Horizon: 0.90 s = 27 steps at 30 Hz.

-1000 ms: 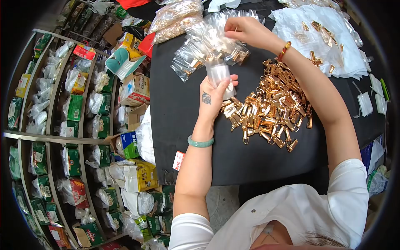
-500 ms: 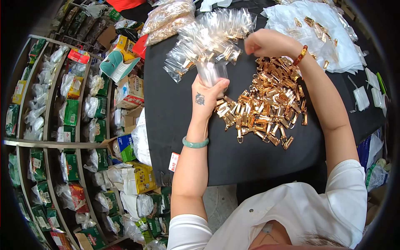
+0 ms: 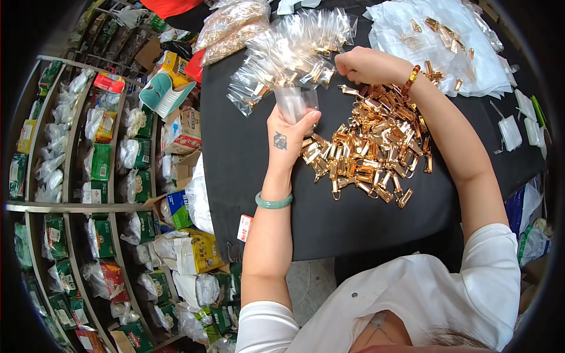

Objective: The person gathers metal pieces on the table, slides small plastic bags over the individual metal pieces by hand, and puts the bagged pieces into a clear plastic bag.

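My left hand [image 3: 286, 130] is closed around a stack of clear plastic bags [image 3: 292, 103], thumb pressed across the front. Beyond it lies a fanned heap of small clear bags [image 3: 300, 41], many with gold pieces inside. My right hand [image 3: 371, 66] hovers at the far edge of a pile of gold metal clips [image 3: 376, 141], its fingers curled in near the filled bags. What those fingers hold, if anything, is hidden. One gold clip [image 3: 351, 90] shows just below this hand; whether it touches the table cannot be made out.
Large bags of gold pieces [image 3: 232, 29] lie at the far left of the black table [image 3: 247, 159]. White plastic sheets [image 3: 400, 35] with loose clips cover the far right. Shelves [image 3: 65, 206] packed with boxes and bags stand to the left.
My right hand has moved slightly left, and a gold clip now shows beneath it. My left hand still holds the bag stack in nearly the same place. The view has shifted slightly.
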Each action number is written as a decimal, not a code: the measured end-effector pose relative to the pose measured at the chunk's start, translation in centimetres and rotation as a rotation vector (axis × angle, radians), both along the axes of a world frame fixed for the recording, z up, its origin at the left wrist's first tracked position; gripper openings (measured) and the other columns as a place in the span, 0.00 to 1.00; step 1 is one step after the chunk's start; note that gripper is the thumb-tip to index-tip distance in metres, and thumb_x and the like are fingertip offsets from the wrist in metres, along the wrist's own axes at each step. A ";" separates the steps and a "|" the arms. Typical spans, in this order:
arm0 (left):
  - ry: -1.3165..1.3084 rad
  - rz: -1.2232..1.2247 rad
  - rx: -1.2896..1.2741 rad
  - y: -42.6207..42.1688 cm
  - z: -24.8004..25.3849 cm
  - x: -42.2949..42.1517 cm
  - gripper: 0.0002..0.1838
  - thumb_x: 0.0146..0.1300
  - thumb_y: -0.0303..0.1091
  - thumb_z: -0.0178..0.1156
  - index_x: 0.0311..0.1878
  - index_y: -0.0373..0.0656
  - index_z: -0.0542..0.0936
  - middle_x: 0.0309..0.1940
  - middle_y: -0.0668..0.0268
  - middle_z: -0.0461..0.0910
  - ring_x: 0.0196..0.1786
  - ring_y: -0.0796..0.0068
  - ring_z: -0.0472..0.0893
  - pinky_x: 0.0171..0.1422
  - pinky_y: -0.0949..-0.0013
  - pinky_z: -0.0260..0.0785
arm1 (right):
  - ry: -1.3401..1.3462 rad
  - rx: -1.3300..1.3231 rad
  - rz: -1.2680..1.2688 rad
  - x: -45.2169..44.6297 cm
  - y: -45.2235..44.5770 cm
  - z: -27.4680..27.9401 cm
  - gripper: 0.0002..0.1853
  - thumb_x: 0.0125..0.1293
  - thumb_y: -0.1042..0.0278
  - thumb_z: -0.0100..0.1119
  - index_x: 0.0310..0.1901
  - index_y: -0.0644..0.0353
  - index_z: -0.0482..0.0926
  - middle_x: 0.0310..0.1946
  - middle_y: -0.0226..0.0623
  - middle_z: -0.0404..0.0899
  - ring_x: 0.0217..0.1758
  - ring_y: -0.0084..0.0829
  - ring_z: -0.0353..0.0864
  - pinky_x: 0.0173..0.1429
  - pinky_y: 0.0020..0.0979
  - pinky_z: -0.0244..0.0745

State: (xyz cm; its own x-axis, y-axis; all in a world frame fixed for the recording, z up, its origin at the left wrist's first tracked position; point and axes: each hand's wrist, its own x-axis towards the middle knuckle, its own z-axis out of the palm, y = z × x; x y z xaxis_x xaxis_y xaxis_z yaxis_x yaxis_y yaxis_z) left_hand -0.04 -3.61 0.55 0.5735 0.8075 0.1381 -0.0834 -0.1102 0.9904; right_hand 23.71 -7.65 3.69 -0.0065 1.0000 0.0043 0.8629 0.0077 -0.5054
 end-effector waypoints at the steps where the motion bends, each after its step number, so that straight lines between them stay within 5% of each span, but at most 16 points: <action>1: 0.004 -0.003 0.002 -0.1 0.0 0.0 0.13 0.53 0.26 0.67 0.39 0.38 0.74 0.29 0.69 0.79 0.31 0.84 0.76 0.38 0.78 0.70 | 0.108 -0.038 -0.023 -0.1 -0.1 0.2 0.08 0.56 0.67 0.58 0.29 0.65 0.75 0.25 0.43 0.77 0.33 0.42 0.78 0.37 0.39 0.71; 9: -0.022 -0.018 -0.030 -0.1 0.2 0.4 0.12 0.53 0.26 0.68 0.38 0.37 0.74 0.29 0.69 0.79 0.32 0.84 0.76 0.39 0.78 0.70 | -0.300 0.029 0.197 -1.1 0.0 -0.9 0.08 0.58 0.67 0.57 0.32 0.64 0.74 0.26 0.41 0.78 0.29 0.40 0.79 0.35 0.36 0.72; 14: -0.050 -0.027 -0.074 -0.3 0.3 0.4 0.11 0.53 0.26 0.67 0.37 0.38 0.75 0.29 0.70 0.78 0.32 0.85 0.75 0.39 0.79 0.69 | -0.246 0.112 0.166 -1.7 0.3 -0.7 0.08 0.60 0.67 0.56 0.31 0.64 0.74 0.25 0.39 0.78 0.28 0.33 0.79 0.34 0.30 0.73; 17: -0.029 -0.025 -0.031 0.0 0.1 0.1 0.10 0.53 0.26 0.67 0.36 0.38 0.75 0.29 0.71 0.78 0.31 0.86 0.74 0.38 0.79 0.68 | 0.261 0.082 0.171 -1.7 0.1 1.6 0.07 0.63 0.68 0.55 0.33 0.64 0.76 0.27 0.35 0.79 0.30 0.25 0.79 0.36 0.25 0.73; 21: -0.007 -0.026 0.015 0.0 0.0 0.1 0.10 0.53 0.25 0.67 0.36 0.38 0.75 0.29 0.71 0.78 0.31 0.86 0.73 0.37 0.80 0.67 | 0.569 0.202 0.311 -1.7 -0.6 3.2 0.07 0.65 0.69 0.54 0.39 0.64 0.78 0.30 0.31 0.79 0.32 0.18 0.77 0.38 0.21 0.73; 27: -0.028 -0.027 0.014 -0.2 0.2 0.2 0.11 0.52 0.24 0.67 0.36 0.39 0.75 0.29 0.71 0.77 0.30 0.86 0.73 0.36 0.80 0.67 | 0.651 0.345 0.352 -2.8 -1.1 4.0 0.08 0.65 0.69 0.54 0.40 0.65 0.79 0.28 0.30 0.80 0.29 0.18 0.77 0.35 0.21 0.74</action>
